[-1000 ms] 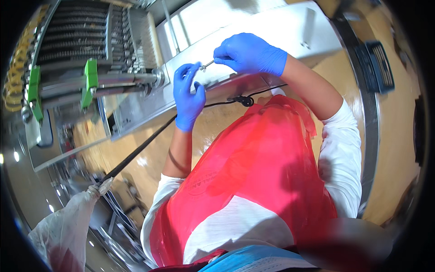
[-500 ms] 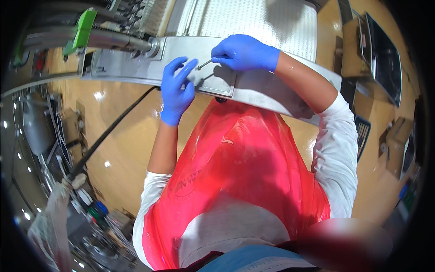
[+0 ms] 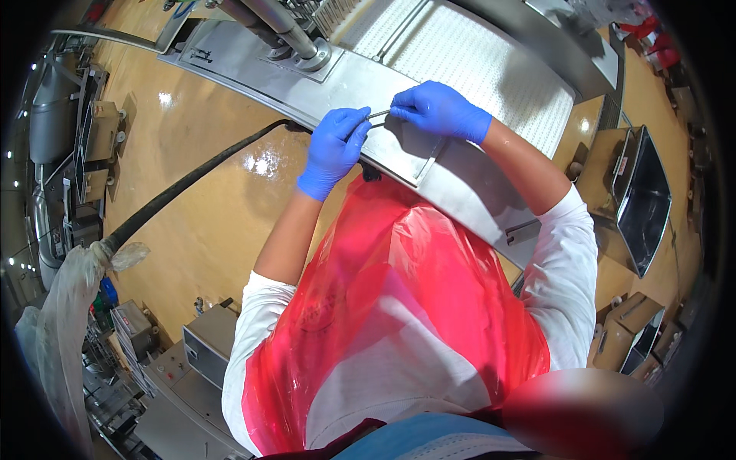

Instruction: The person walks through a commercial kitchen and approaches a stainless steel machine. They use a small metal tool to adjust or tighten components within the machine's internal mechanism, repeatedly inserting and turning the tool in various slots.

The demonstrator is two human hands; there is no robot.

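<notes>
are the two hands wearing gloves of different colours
No, the left hand and the right hand, both at the thin metal rod, wear matching blue gloves.

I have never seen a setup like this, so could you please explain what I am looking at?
Gladly. There is no robot: a camera on a person's head looks down, and its fisheye lens bends straight edges. The left hand and right hand, both in blue gloves, belong to the wearer, who has on a red apron. Between them is a thin metal rod, with the fingers of each hand closed on it. What the rod is for, I cannot tell. Below the hands is a steel ledge; a metal post stands on it, and a white dotted surface lies beyond. The black hose is off to the left.
</notes>
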